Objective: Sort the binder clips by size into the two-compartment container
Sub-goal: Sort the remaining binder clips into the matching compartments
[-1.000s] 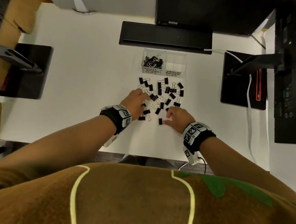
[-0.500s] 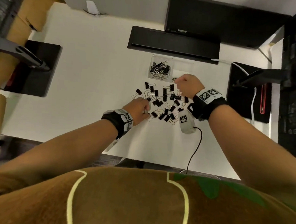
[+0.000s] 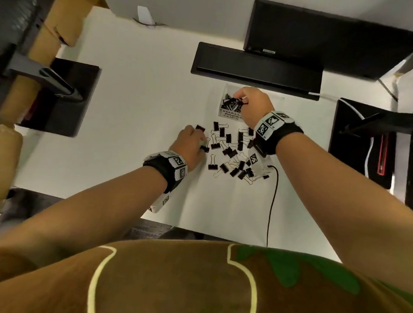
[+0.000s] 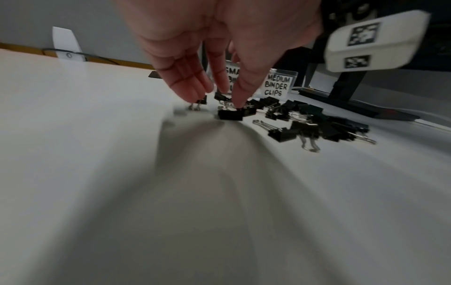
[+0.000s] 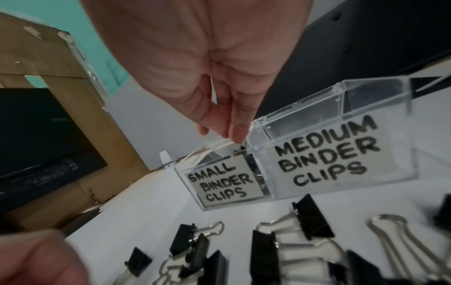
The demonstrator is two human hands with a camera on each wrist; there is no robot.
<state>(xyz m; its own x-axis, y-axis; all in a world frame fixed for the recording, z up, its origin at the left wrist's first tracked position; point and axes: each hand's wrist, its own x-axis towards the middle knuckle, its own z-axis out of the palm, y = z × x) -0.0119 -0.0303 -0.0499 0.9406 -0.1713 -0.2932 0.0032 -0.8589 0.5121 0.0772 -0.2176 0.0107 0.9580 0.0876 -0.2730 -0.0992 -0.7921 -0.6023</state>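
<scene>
A clear two-compartment container [image 3: 228, 114] [image 5: 317, 164] stands at the back of the white table, labelled SMALL BINDER CLIPS and MEDIUM BINDER CLIPS. The small side holds several black clips; the medium side looks empty. My right hand [image 3: 238, 98] [image 5: 234, 135] hovers over the small compartment and pinches a small binder clip [image 5: 241, 146] by its wire handle. A loose pile of black binder clips [image 3: 229, 150] [image 4: 305, 119] [image 5: 266, 250] lies in front of the container. My left hand [image 3: 200, 139] [image 4: 217, 98] reaches down at the pile's left edge, straight fingers touching a clip [image 4: 230, 114].
A long black bar [image 3: 255, 68] lies just behind the container, under a monitor. Black stands with pads sit at the left [image 3: 60, 96] and right [image 3: 359, 140]. A black cable [image 3: 272, 203] runs from my right wrist to the table's front edge. Cardboard boxes [image 3: 59, 21] stand far left.
My right hand rose from the pile's near edge with a clip and moved to the container, ending over the small compartment. My left hand shifted to the pile's left edge.
</scene>
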